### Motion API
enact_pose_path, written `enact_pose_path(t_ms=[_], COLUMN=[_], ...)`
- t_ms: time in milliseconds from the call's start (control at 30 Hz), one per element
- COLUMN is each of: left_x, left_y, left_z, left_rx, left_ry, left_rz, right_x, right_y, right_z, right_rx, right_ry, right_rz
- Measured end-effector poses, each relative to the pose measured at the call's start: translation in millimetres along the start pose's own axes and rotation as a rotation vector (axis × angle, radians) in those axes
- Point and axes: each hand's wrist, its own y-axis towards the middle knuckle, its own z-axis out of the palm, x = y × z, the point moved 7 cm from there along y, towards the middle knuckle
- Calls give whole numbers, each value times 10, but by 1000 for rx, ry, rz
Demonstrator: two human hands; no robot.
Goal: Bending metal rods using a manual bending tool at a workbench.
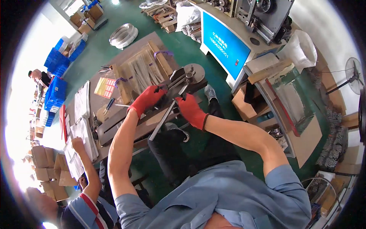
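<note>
Nearest my lens: blue shirt shoulders, two bare forearms. I count two red gloves. Left hand closed on metal part at bending jig – fingers curled tight. Right hand wrapped round long steel lever, on workbench. One tray of wire rods behind. Co-worker's hand on papers; exact gripped part hidden.

The scene is viewed from a single head-worn fisheye camera, aimed steeply down at the workbench, close above the forearms.
</note>
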Motion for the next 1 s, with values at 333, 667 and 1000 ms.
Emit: enact_pose_path(t_ms=[333,667,1000], left_x=[-76,-98,-134], left_y=[-20,71,-14], left_z=[56,57,9], left_rx=[50,100,10], left_ry=[77,137,146], left_rz=[119,144,224], right_x=[3,78,288], right_y=[20,194,53], right_z=[54,88,80], right_rx=[55,9,98], right_ry=[52,-95,51], right_rz=[90,40,94])
